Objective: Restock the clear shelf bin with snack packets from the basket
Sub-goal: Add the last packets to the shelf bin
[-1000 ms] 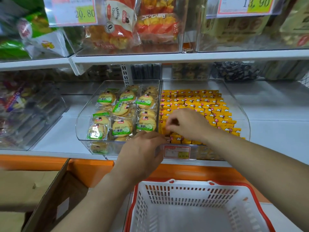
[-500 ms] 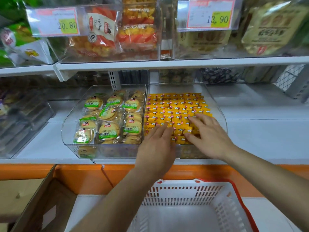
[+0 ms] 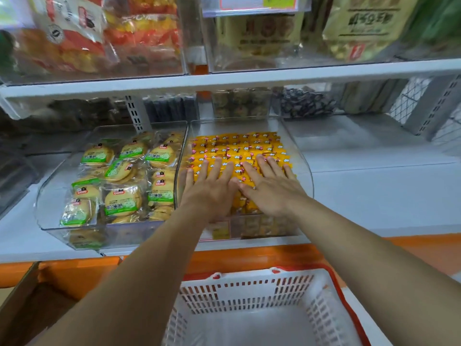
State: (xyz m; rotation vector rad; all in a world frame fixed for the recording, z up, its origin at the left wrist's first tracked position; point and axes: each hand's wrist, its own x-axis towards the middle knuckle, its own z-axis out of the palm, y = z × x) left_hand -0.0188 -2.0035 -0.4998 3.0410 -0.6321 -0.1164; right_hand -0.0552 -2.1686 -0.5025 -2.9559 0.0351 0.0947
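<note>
A clear shelf bin (image 3: 303,156) holds rows of small yellow snack packets (image 3: 239,144). Both of my hands lie flat on top of the packets, side by side, fingers spread and pointing to the back. My left hand (image 3: 212,188) covers the bin's front left part, my right hand (image 3: 272,186) the front right. Neither hand holds a packet. Below the shelf, the white basket (image 3: 249,290) with a red rim shows a bare bottom.
Left of the bin stands a second clear bin (image 3: 50,196) of round biscuits in green-labelled wrappers. An upper shelf (image 3: 249,78) with more bins hangs overhead. A cardboard box (image 3: 30,308) stands at the lower left. An orange ledge (image 3: 249,255) runs under the shelf.
Both hands moved from the bin's front edge inward and flattened onto the yellow packets, sliding further back. The view came closer and tilted.
</note>
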